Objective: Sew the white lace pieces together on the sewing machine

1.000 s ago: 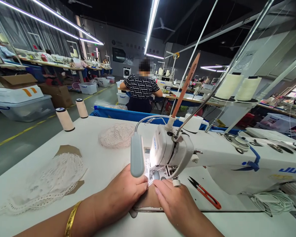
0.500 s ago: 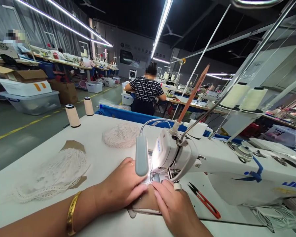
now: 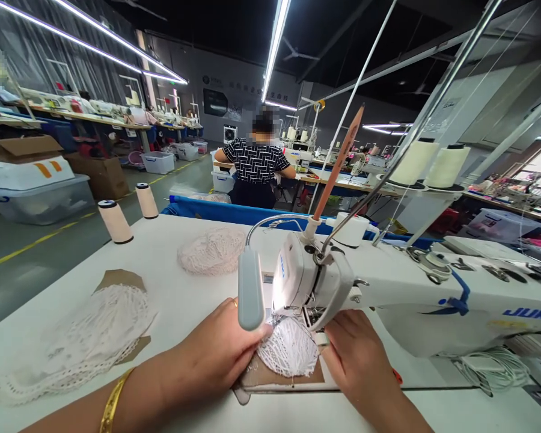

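Note:
A white lace piece (image 3: 290,350) lies under the head of the sewing machine (image 3: 297,276), over a brown panel (image 3: 270,376). My left hand (image 3: 228,343) touches the lace's left edge, thumb beside the needle area; the lamp hides part of its fingers, and what they pinch is too small to name. To the right of the lace, my right hand (image 3: 354,349) has its fingers bent together partly behind the machine head, so their tips and anything between them are hidden.
More lace (image 3: 94,325) spreads on brown card at the left, and a lace bundle (image 3: 211,249) lies farther back. Two thread spools (image 3: 115,221) stand at the table's left edge. Snippers (image 3: 397,376) show beside my right wrist. A person (image 3: 256,162) sits ahead.
My right hand has moved right, uncovering the white lace, which now lies fanned out below the machine head. The snippers are now mostly hidden by that hand. The view has shifted slightly.

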`<act>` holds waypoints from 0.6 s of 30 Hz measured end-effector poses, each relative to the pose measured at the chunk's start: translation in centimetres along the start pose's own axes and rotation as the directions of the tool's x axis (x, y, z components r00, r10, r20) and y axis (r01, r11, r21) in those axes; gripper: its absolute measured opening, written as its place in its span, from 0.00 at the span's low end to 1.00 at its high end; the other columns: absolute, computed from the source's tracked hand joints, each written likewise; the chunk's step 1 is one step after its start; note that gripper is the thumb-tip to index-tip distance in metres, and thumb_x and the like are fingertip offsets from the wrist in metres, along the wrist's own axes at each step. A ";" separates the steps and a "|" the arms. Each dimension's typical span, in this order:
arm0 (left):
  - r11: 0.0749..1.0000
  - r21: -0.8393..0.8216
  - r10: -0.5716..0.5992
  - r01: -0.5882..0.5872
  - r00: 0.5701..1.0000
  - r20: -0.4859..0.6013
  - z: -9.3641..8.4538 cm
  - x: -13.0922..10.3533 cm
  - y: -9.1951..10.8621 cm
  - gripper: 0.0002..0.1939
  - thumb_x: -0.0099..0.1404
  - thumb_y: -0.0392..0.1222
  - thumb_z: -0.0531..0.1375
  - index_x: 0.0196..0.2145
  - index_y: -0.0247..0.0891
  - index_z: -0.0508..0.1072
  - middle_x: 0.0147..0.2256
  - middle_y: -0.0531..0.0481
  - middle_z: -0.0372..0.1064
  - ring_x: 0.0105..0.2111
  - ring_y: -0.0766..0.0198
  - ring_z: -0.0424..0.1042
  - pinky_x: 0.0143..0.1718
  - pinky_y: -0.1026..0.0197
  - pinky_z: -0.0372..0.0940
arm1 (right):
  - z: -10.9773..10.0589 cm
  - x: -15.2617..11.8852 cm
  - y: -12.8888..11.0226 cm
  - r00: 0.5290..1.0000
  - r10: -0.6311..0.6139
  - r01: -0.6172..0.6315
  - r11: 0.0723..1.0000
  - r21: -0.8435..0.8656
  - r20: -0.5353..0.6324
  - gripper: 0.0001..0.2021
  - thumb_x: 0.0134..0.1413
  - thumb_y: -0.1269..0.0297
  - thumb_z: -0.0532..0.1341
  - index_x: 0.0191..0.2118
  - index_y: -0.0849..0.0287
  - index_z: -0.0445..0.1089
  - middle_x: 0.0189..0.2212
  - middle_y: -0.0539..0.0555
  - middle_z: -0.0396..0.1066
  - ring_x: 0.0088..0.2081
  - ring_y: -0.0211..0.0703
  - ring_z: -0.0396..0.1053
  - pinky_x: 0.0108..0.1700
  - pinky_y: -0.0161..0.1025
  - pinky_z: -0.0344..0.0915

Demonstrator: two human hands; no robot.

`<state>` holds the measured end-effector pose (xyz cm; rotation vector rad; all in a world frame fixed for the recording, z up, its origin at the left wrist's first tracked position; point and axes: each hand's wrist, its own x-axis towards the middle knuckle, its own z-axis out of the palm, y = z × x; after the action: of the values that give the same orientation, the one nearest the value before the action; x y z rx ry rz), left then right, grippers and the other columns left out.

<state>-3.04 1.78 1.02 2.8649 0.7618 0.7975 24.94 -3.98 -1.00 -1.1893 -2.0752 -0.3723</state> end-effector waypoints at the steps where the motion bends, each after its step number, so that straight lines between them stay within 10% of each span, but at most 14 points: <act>1: 1.000 0.018 -0.007 0.007 1.000 0.004 0.0 0.1 0.0 0.10 0.70 0.32 0.53 0.36 0.40 0.73 0.37 0.45 0.70 0.34 0.54 0.67 0.34 0.57 0.59 | 0.2 0.0 -0.6 0.998 -0.056 0.056 0.996 0.066 -0.009 0.10 0.74 0.72 0.55 0.41 0.55 0.72 0.33 0.55 0.76 0.37 0.51 0.71 0.42 0.45 0.66; 6: 0.998 -0.044 -0.039 0.040 0.999 0.026 -0.2 0.0 0.6 0.09 0.70 0.32 0.56 0.35 0.40 0.73 0.42 0.43 0.72 0.38 0.53 0.68 0.39 0.55 0.65 | 1.0 0.3 -3.3 0.958 -0.237 0.198 0.954 0.225 0.162 0.12 0.73 0.66 0.58 0.57 0.54 0.73 0.46 0.56 0.80 0.43 0.51 0.73 0.48 0.46 0.69; 12: 0.970 -0.233 -0.017 0.072 0.973 0.229 0.5 -0.6 2.4 0.05 0.72 0.36 0.62 0.43 0.43 0.77 0.50 0.45 0.73 0.46 0.50 0.72 0.50 0.49 0.68 | -0.4 0.4 -1.5 0.993 -0.035 0.031 0.999 0.031 0.114 0.19 0.75 0.65 0.58 0.28 0.54 0.72 0.30 0.54 0.73 0.35 0.49 0.67 0.43 0.46 0.64; 18: 0.948 -0.316 0.034 0.025 0.983 0.179 0.6 -0.5 1.8 0.10 0.76 0.34 0.55 0.47 0.42 0.76 0.45 0.46 0.75 0.42 0.54 0.72 0.45 0.53 0.68 | 0.5 0.0 -2.7 0.964 -0.171 0.130 0.972 0.198 0.205 0.07 0.73 0.68 0.59 0.48 0.55 0.74 0.43 0.56 0.78 0.42 0.50 0.71 0.46 0.44 0.68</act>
<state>-2.33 -0.06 0.63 2.6037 0.5473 0.5838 22.43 -5.17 -1.08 -1.0030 -2.3445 -0.1182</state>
